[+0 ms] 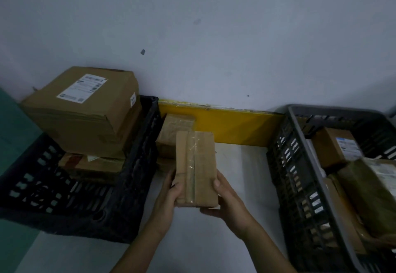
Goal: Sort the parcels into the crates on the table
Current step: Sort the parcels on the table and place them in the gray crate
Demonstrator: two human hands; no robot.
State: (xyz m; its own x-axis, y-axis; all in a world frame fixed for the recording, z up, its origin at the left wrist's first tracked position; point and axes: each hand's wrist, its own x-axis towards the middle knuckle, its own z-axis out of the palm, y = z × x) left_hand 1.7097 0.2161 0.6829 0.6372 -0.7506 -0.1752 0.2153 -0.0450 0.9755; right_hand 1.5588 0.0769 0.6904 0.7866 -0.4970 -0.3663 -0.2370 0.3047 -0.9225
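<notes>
I hold a small brown taped parcel (196, 165) above the white table (240, 178), between two crates. My left hand (169, 195) grips its lower left side and my right hand (225, 199) grips its lower right corner from below. Behind it another brown parcel (171, 131) lies on the table beside the black crate (120, 208) at the left. That crate holds a large labelled cardboard box (83, 109) stacked on flatter parcels (92, 167). The grey crate (304, 189) at the right holds several parcels, among them a labelled box (336, 146).
A yellow panel (233, 126) runs along the back of the table against the white wall (214, 36). A green surface (10, 126) shows at the far left. Bare white tabletop lies between the two crates.
</notes>
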